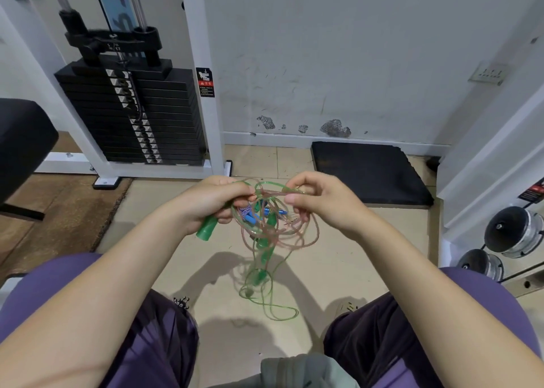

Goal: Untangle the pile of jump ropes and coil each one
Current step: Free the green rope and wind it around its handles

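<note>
Grey cloth (306,370) lay bunched at the bottom centre of the frame, between the person's knees in dark purple trousers (153,337). Above it, on the beige floor (338,267), the trailing end of a green rope (276,311) looped loosely in the lower middle, with a green handle (260,274) hanging just over it.

Both forearms reached up toward the centre of the frame. The left hand (210,200) had its fingers curled round another green handle (207,230), which stuck out below the palm, and its fingertips also pinched strands at the top of the tangle. The right hand (316,200) pinched cord between thumb and forefinger at the upper right of the tangle, the other fingers curled beneath.

Between the hands hung the pile of jump ropes (273,225), lifted off the floor: green and pinkish clear cords knotted together, with blue handles (259,215) caught in the middle.

Farther off, a black mat (371,172) lay against the scuffed white wall (353,63). A black weight stack (129,116) stood in its white frame at upper left, and chrome dumbbells (512,231) sat at the right edge.
</note>
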A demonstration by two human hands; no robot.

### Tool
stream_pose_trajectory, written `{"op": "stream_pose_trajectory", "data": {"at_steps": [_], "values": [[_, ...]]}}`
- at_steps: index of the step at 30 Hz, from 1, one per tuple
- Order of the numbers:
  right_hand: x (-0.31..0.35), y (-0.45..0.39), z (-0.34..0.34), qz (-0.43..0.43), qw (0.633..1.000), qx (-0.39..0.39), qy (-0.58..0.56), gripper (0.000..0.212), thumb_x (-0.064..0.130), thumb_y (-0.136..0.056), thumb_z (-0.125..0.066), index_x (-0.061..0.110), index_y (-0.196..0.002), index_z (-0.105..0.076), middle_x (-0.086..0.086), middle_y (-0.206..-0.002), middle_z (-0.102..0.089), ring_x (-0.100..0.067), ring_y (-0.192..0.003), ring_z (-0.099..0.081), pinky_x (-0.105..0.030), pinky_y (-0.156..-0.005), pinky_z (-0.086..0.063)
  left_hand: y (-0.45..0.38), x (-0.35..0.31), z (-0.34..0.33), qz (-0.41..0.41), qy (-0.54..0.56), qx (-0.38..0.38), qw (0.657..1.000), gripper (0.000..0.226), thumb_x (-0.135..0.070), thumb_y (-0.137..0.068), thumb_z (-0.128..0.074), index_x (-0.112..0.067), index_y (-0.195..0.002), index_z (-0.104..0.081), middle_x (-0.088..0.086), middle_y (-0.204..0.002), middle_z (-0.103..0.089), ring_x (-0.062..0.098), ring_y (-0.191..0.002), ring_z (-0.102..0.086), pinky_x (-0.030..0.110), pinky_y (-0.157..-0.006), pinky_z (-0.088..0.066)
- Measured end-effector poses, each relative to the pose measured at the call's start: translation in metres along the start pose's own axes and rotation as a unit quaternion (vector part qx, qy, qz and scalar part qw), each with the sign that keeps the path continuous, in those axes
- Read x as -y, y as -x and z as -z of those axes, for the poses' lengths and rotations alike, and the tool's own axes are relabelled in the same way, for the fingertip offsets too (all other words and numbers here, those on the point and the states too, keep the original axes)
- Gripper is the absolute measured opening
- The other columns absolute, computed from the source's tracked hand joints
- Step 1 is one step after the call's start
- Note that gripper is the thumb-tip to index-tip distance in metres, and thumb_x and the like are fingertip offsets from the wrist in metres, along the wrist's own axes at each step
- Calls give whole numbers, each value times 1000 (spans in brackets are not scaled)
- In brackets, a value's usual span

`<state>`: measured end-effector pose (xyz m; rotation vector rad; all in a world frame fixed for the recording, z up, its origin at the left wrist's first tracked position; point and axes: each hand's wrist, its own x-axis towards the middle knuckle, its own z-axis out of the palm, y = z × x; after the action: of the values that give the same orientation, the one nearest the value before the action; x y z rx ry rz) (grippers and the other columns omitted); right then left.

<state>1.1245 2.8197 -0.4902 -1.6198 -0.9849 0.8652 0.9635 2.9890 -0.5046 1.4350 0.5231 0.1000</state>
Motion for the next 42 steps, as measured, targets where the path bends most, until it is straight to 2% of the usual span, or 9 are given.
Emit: {"op": "stream_pose_trajectory", "data": {"at_steps": [4, 9, 13, 15, 19, 24, 32, 37, 42], "values": [[3, 2, 7, -4, 1000, 12, -16, 4, 5, -89, -68, 7, -91, -64, -2, -61, -61, -11, -56, -52, -20, -55, -43, 3, 0, 2, 3, -68, -9, 998, 25, -38, -76, -78, -23, -61, -65, -6, -53, -37, 10, -44, -20, 18, -41, -18], [-3, 1, 0, 5, 999, -22, 25, 13, 3, -88, -69, 13, -89, -60, -15, -85, -64, -25, -78, -57, -39, -78, -46, 2, 3, 3, 12, -32, -36, 999, 35, -42, -80, -73, -22, -57, -55, -2, -50, -36, 11, -39, -18, 18, -41, -15], [-2, 0, -8, 49, 980, -110, 159, 17, 9, -84, -72, 25, -88, -65, -2, -103, -57, -10, -96, -55, -22, -82, -44, 1, 7, -5, 11, 10, -65, 998, 35, -28, -92, -65, -13, -60, -68, 6, -55, -60, 11, -31, -26, 19, -39, -24], [1, 0, -14, 78, 976, -142, 145, 10, 12, -83, -74, 20, -82, -67, -1, -92, -62, -6, -80, -56, -15, -68, -40, 2, 9, -11, 23, 18, -74, 997, 33, -29, -94, -62, -3, -75, -69, 6, -53, -63, 10, -31, -25, 19, -39, -24], [1, 2, -28, 38, 992, -86, 80, 28, 28, -82, -78, 8, -67, -67, -2, -62, -63, -10, -59, -47, -24, -58, -37, -1, 13, -23, 35, 53, -86, 994, 31, -27, -94, -63, 3, -97, -70, 27, -93, -71, 11, -31, -26, 19, -38, -25], [-6, 2, -35, 17, 976, -131, 172, 43, 43, -67, -87, 11, -63, -58, 9, -54, -54, -4, -49, -40, -20, -49, -33, -2, 14, -32, 33, 37, -70, 996, 26, -29, -95, -62, -7, -81, -67, 8, -65, -58, 12, -32, -27, 21, -40, -28], [-2, 2, -27, 4, 992, -67, 111, 5, 5, -89, -68, 6, -84, -67, -7, -73, -65, -9, -62, -56, -17, -62, -46, -9, 18, -26, -43, 36, -166, 984, 14, -17, -89, -71, -4, -83, -74, 7, -75, -74, 8, -33, -27, 18, -37, -23], [0, 3, -14, -17, 998, -68, 2, 13, -2, -97, -53, 1, -88, -61, -13, -72, -65, -22, -63, -62, -29, -65, -53, -13, 18, -7, -71, 21, -238, 968, 16, -13, -86, -72, 1, -78, -71, 6, -68, -64, 10, -39, -28, 19, -40, -22], [3, 2, 2, 0, 987, -145, -66, 16, -1, -96, -54, 4, -83, -61, -15, -76, -66, -19, -65, -67, -19, -60, -51, -13, 17, 5, -82, 7, -241, 967, 23, -20, -88, -72, -1, -76, -66, 9, -64, -45, 12, -42, -25, 21, -42, -20]]}}
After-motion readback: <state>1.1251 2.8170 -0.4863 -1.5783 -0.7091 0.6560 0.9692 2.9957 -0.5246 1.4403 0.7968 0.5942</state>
